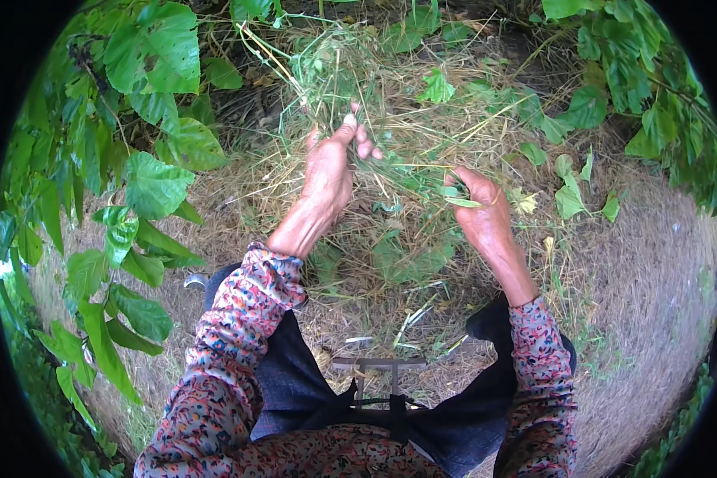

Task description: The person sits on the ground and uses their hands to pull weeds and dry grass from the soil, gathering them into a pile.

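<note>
My left hand [331, 161] is closed around a bunch of green and dry grass stems [334, 71], whose tangled tops fan out above the fingers. To its right and a little lower, my right hand [481, 200] has thumb and fingers pinched on thin grass stalks with a narrow green leaf [463, 202] across them. Strands run between the two hands over a heap of mixed dry and green grass [388, 209]. Both hands are bare, below floral sleeves. The fingertips of my right hand are partly hidden.
Leafy branches [155, 185] hang close on the left, and more foliage [651, 89] hangs at the upper right. Between my knees stands a low metal frame [379, 362]. A curved metal piece [196, 279] shows beside my left knee. Dry grass litter [633, 287] covers the ground.
</note>
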Motion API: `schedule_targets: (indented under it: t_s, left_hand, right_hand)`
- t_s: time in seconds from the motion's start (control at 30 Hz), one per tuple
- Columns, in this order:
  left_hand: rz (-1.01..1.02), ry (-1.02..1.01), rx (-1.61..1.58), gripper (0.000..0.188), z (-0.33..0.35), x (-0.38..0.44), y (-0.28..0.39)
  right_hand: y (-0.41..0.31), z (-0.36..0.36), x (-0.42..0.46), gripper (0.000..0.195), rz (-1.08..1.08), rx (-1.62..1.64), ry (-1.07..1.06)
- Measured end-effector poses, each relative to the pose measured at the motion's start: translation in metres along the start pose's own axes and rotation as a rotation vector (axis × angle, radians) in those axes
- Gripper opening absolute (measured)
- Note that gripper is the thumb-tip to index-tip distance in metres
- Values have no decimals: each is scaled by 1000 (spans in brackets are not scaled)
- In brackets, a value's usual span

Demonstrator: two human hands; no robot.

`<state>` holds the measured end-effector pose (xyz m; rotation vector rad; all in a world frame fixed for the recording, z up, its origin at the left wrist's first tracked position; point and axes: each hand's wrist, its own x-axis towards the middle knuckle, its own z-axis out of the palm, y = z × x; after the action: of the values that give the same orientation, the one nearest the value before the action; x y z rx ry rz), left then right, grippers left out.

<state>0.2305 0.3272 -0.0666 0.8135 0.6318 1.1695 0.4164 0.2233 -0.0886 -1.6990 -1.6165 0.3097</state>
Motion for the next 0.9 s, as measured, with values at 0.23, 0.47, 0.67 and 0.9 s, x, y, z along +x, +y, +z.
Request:
schedule_targets:
  t_s: [0.23,0.47,0.67,0.9]
  left_hand:
    - [-142,41,-146,22,1,-3,8]
    - [-308,-23,-165,23,15,-21,5]
    - [-433,-75,-128,22,38,-39,-17]
    - [-464,28,10,18,40,-44,-16]
  right_hand:
    - [4,1,0,15,-70,273,17]
    - [14,-10,8,20,-64,121,43]
    - [37,-1,3,18,216,668,147]
    - [48,-20,13,31,585,-47,19]
